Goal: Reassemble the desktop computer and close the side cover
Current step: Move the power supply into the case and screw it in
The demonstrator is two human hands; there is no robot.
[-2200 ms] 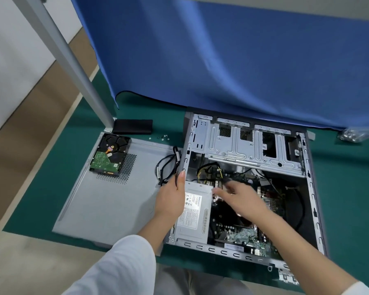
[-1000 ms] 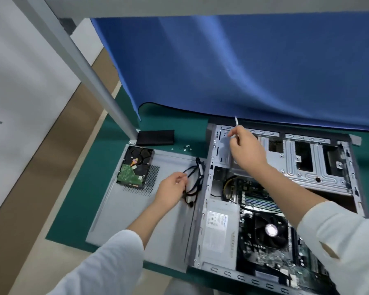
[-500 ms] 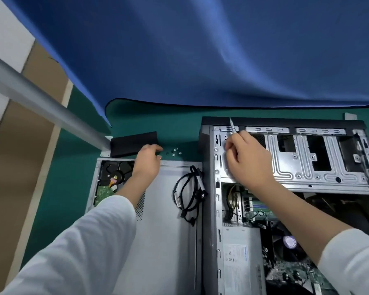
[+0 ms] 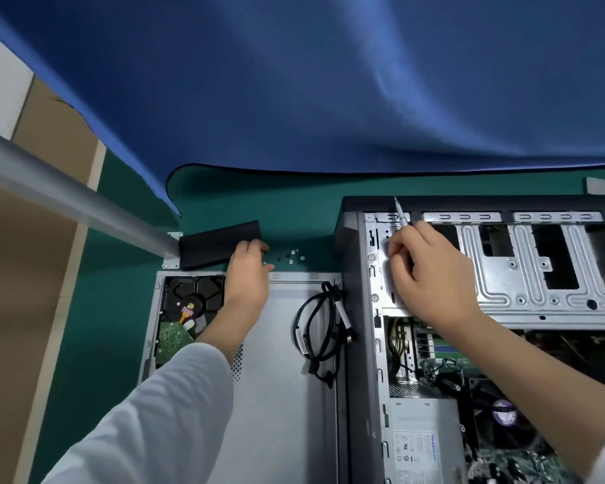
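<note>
The open computer case [image 4: 360, 309] lies on its side at the right, with its metal drive cage [image 4: 524, 267] at the far end, the power supply [image 4: 423, 441] near me and the fan [image 4: 500, 413] beside it. My right hand [image 4: 430, 274] rests on the cage's left end, shut on a thin screwdriver [image 4: 400, 213] whose tip points away from me. My left hand [image 4: 248, 270] reaches past the side cover [image 4: 280, 396] with its fingers curled at the loose screws [image 4: 290, 256] on the mat. Whether it holds one is hidden.
A hard drive [image 4: 186, 309] lies on the cover's far left corner and a coiled black cable [image 4: 322, 326] at its right edge. A black panel [image 4: 217, 244] lies beyond the cover. A metal frame leg [image 4: 67, 200] stands at the left, and a blue cloth [image 4: 329, 82] hangs behind.
My left hand left the cable, went to the far edge of the cover and now reaches the screws. My right hand with the screwdriver stays on the cage.
</note>
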